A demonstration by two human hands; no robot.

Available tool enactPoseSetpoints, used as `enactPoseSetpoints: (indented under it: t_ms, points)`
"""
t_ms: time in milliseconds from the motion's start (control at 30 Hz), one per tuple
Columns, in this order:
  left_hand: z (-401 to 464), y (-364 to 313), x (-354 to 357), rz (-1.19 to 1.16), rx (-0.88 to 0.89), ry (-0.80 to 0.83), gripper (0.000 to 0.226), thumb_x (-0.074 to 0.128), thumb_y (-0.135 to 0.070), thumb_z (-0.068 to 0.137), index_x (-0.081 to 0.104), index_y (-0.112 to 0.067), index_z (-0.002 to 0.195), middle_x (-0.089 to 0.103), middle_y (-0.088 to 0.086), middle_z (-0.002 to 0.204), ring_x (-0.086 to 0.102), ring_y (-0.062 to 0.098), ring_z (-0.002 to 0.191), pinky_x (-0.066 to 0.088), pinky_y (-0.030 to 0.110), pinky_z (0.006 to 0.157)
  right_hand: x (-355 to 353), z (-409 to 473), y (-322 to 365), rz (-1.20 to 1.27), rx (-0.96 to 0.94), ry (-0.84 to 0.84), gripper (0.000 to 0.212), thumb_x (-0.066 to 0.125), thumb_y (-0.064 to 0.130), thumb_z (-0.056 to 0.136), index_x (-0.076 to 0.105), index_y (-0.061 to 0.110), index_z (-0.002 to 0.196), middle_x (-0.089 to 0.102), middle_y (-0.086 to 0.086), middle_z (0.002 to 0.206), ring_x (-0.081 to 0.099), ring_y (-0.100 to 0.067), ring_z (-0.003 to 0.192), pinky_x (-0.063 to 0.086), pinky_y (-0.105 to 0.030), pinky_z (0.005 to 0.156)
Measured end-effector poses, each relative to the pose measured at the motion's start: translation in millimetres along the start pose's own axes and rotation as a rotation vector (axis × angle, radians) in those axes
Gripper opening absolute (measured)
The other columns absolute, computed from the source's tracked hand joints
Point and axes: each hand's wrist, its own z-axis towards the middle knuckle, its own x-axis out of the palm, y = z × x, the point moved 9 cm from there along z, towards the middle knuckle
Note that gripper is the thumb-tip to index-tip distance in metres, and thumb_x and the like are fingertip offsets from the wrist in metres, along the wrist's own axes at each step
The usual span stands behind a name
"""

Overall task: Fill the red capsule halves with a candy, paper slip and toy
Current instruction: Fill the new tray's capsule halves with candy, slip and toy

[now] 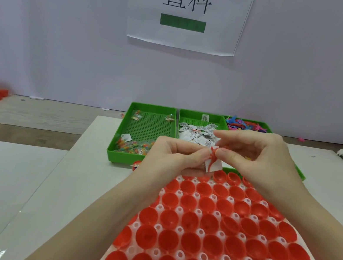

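Fingertips of both my hands, left hand [175, 153] and right hand [259, 159], pinch a red toy [213, 153] with a paper slip [213, 165]; I should bundle them tight before dropping into a red capsule half [203, 188].

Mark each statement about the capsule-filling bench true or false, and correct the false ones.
1. Both hands pinch a small red toy with a paper slip. True: left hand, right hand, red toy, paper slip.
2. The visible red capsule halves are already filled. False: they look empty.
3. The candies lie in the left green tray. True.
4. The colourful toys are in the middle tray. False: the middle tray holds paper slips; the toys are in the right tray.
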Motion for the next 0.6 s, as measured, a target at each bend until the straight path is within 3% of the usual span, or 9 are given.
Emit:
enactPoseSetpoints:
  t_ms: [167, 267, 367, 433, 500, 600]
  points:
    - [19, -3, -14, 0.282, 0.036, -0.100, 0.010, 0.066, -0.016, 0.083, 0.074, -0.020, 0.079, 0.071, -0.003, 0.073, 0.061, -0.003, 0.065, 0.049, 0.009, 0.061, 11, 16, -7, -0.116, -0.010, 0.098, 0.019, 0.067, -0.002, 0.079, 0.074, 0.012, 0.089, 0.066, 0.013, 0.071, 0.064, 0.006, 0.069, 0.049, -0.007, 0.071]
    - [32, 8, -21, 0.341, -0.003, -0.152, 0.002, 0.073, -0.019, 0.077, 0.074, -0.021, 0.077, 0.070, -0.001, 0.069, 0.061, 0.002, 0.062, 0.051, 0.014, 0.062, 17, 25, -27, -0.141, 0.060, 0.123, 0.018, 0.065, -0.003, 0.080, 0.073, 0.012, 0.084, 0.069, 0.003, 0.073, 0.063, 0.002, 0.065, 0.051, -0.008, 0.068]
    - [47, 16, -30, 0.416, 0.023, -0.226, 0.009, 0.078, -0.019, 0.072, 0.071, -0.017, 0.078, 0.069, -0.001, 0.072, 0.063, 0.008, 0.067, 0.052, 0.020, 0.071, 23, 28, -56, -0.133, 0.156, 0.134, 0.016, 0.065, -0.001, 0.081, 0.072, 0.013, 0.080, 0.068, 0.002, 0.071, 0.061, 0.002, 0.061, 0.047, -0.006, 0.060]
    - [56, 19, -31, 0.581, 0.057, -0.220, 0.019, 0.077, -0.026, 0.073, 0.067, -0.020, 0.088, 0.066, -0.007, 0.079, 0.061, 0.007, 0.075, 0.049, 0.020, 0.075, 22, 27, -74, -0.144, 0.208, 0.105, 0.019, 0.065, 0.001, 0.081, 0.070, 0.018, 0.073, 0.068, 0.004, 0.069, 0.059, 0.005, 0.058, 0.045, -0.006, 0.058]
    - [63, 28, -26, 0.898, 0.072, -0.148, 0.041, 0.076, -0.041, 0.070, 0.061, -0.026, 0.105, 0.063, -0.014, 0.089, 0.054, 0.006, 0.086, 0.041, 0.026, 0.082, 24, 26, -89, -0.188, 0.238, 0.090, 0.024, 0.065, 0.002, 0.081, 0.068, 0.022, 0.068, 0.064, 0.011, 0.064, 0.056, 0.010, 0.054, 0.042, -0.003, 0.056]
    - [66, 46, -9, 1.295, 0.111, 0.031, 0.069, 0.069, -0.059, 0.068, 0.047, -0.029, 0.126, 0.060, -0.015, 0.109, 0.042, 0.011, 0.108, 0.022, 0.033, 0.091, 28, 23, -103, -0.230, 0.270, 0.091, 0.013, 0.065, 0.003, 0.081, 0.072, 0.013, 0.075, 0.058, 0.016, 0.058, 0.053, 0.009, 0.050, 0.038, -0.001, 0.052]
